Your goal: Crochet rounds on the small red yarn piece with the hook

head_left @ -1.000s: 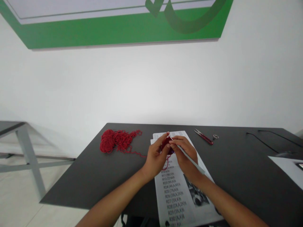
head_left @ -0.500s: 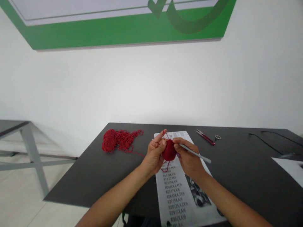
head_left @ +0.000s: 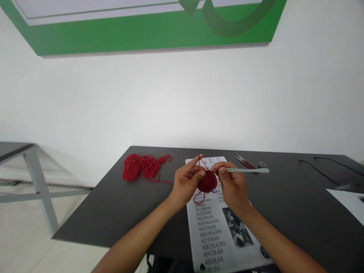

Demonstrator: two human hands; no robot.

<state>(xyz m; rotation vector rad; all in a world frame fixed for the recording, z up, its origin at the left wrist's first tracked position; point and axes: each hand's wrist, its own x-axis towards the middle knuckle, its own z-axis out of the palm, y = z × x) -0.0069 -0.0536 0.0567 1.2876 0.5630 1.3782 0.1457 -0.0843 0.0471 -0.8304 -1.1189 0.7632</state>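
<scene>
Clamped on the left edge of a round red crochet piece [head_left: 207, 182], the grip of the left hand [head_left: 184, 184] presses with the thumb while the index finger points up and carries a red strand [head_left: 203, 162] that runs down to the top of the piece. Closed around a pale hook [head_left: 247, 170], the grip of the right hand [head_left: 233, 185] has the handle pointing out to the right and the thin tip at the piece's upper edge; whether the tip passes through a stitch is too small to tell. In the head view the piece is between the two hands, over a printed sheet [head_left: 207, 235] on a dark surface [head_left: 136, 212]. A small purple loop [head_left: 214, 191] shows at its lower right, and a slack loop of red yarn [head_left: 199, 203] hangs below. To the left lies a yarn ball [head_left: 131, 167], touching a loose tangle [head_left: 150, 167] whose end trails toward the left hand. Beyond the right hand lie red-handled snips [head_left: 245, 162], partly hidden by the hook, with a metal ring [head_left: 261, 164] just beside them. Farther right, thin dark glasses arms [head_left: 318, 172] lie near a white sheet [head_left: 345, 203].
</scene>
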